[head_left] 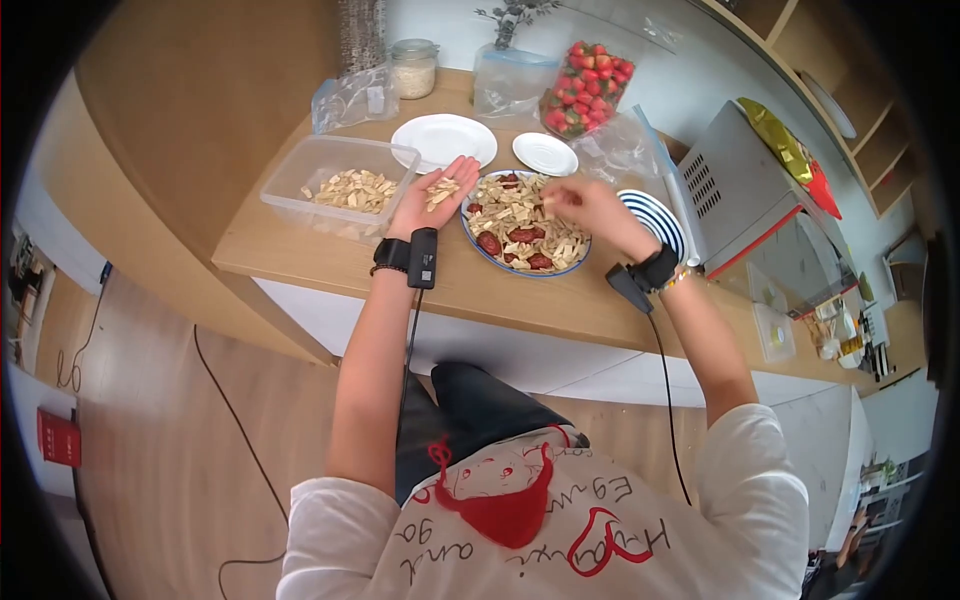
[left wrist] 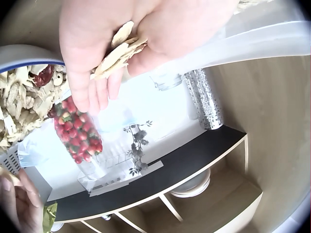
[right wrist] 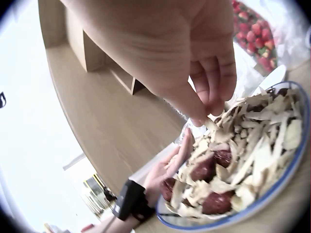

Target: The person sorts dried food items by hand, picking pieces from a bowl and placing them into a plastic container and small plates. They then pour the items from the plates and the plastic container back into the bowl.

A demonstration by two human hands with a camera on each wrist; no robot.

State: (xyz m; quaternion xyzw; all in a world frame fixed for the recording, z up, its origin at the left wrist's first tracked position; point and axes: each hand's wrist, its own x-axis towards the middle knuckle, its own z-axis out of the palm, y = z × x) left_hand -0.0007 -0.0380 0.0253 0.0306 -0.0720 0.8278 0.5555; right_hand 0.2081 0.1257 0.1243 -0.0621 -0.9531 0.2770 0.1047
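Note:
My left hand (head_left: 434, 197) is turned palm up beside the plate, fingers extended, carrying a small heap of pale dried root slices (left wrist: 118, 54). Over the far right part of the blue-rimmed plate (right wrist: 164, 219), my right hand (head_left: 592, 208) pinches a pale dried root slice (left wrist: 9, 177) between thumb and fingers. Heaped on this plate are more pale slices (right wrist: 260, 155) with several wrinkled dark red dates (right wrist: 217, 203) among them. A clear plastic box (head_left: 290, 203) at the left of my left hand contains a pile of the same slices (head_left: 352, 190).
Behind the plate lie a white oval plate (head_left: 430, 135) and a small white dish (head_left: 545, 153). Strawberries (head_left: 588, 88) in a clear container stand at the back. A blue-striped plate (head_left: 662, 222) lies right, before a microwave (head_left: 730, 190). A glass jar (head_left: 414, 75) stands at the wall.

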